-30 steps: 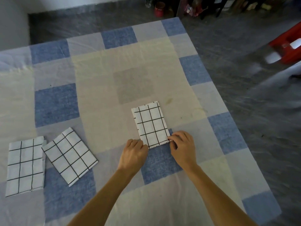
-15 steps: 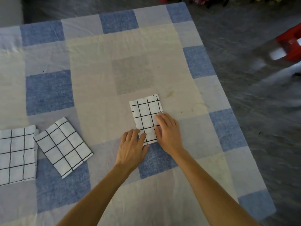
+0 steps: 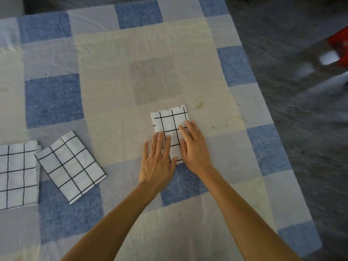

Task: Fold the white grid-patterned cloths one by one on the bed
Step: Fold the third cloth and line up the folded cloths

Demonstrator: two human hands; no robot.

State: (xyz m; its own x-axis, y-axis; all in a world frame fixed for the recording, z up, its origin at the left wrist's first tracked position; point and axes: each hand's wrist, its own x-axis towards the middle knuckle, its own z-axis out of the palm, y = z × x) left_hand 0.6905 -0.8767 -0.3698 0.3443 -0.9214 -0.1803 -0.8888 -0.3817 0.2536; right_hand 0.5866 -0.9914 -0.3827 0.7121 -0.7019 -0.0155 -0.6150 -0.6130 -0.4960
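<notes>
left hand [image 3: 157,162] flat, fingers straight | right hand [image 3: 194,147] flat, fingers straight

A dark grey floor [image 3: 282,25] lay on the right side and along the top. At the far right edge sat a red thing [image 3: 339,48], too blurry to tell what it was. A small white patch [image 3: 328,57] sat just beside it. Below them a pale shape [image 3: 329,85] stretched across the floor, blurry too. A bit of pale wall [image 3: 10,4] showed in the top left corner.

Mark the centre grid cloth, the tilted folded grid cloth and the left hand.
centre grid cloth [image 3: 169,119]: head view, uncovered far part.
tilted folded grid cloth [image 3: 70,167]: head view, its middle.
left hand [image 3: 157,162]: head view, back of hand.
</notes>
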